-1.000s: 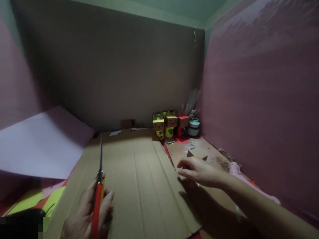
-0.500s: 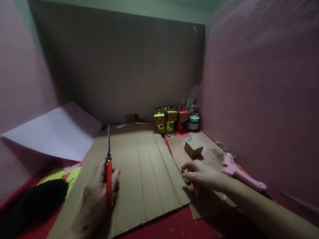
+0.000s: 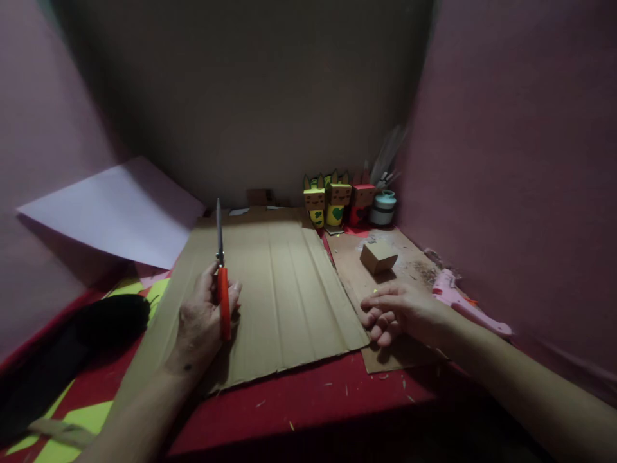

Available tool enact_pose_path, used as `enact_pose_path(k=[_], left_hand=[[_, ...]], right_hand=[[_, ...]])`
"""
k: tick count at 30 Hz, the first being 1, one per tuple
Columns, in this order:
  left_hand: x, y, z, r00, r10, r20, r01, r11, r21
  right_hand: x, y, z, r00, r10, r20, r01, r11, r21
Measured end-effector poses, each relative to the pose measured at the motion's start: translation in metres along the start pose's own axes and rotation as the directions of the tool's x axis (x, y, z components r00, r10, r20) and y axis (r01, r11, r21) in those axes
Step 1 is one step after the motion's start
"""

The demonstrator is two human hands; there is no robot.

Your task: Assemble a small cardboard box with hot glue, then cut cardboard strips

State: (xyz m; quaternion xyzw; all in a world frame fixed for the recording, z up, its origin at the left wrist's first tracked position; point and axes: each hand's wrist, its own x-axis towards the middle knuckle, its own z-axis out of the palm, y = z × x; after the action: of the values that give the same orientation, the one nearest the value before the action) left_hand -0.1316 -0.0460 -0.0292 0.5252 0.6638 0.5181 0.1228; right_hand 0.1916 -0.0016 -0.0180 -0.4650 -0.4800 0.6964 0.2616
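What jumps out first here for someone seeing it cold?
The left hand near the centre holds orange-handled scissors, blades shut and pointing away over a big creased cardboard sheet on the red table. The right hand rests empty at the sheet's right edge. At the back, against the wall, a row of bright paper box figures stands out.

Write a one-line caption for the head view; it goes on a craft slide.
Left hand grips orange-handled scissors over a creased cardboard sheet; right hand rests beside it, near a small cardboard box.
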Motion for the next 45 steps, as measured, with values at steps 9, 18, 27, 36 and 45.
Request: enact_pose_path(k=[9,18,27,36,45], left_hand=[[0.0,-0.001,0.0,0.999,0.027,-0.017,-0.028,0.999,-0.024],[-0.001,-0.003,0.001,1.0,0.006,0.027,-0.005,0.999,-0.038],[0.0,-0.006,0.001,1.0,-0.007,-0.005,0.007,1.0,-0.022],[0.0,-0.001,0.001,1.0,0.011,-0.01,-0.011,0.999,-0.031],[0.002,0.001,0.001,1.0,0.005,0.0,-0.005,0.999,-0.051]], right_hand=[[-0.01,-0.003,0.002,0.997,0.078,0.008,-0.078,0.996,-0.043],[-0.016,-0.001,0.003,0.953,0.294,0.075,-0.303,0.935,0.185],[-0.012,-0.006,0.006,0.941,0.338,0.008,-0.332,0.92,0.209],[-0.009,-0.007,0.005,0.939,0.342,0.024,-0.341,0.923,0.177],[-0.004,-0.009,0.005,0.932,0.359,0.048,-0.362,0.926,0.11]])
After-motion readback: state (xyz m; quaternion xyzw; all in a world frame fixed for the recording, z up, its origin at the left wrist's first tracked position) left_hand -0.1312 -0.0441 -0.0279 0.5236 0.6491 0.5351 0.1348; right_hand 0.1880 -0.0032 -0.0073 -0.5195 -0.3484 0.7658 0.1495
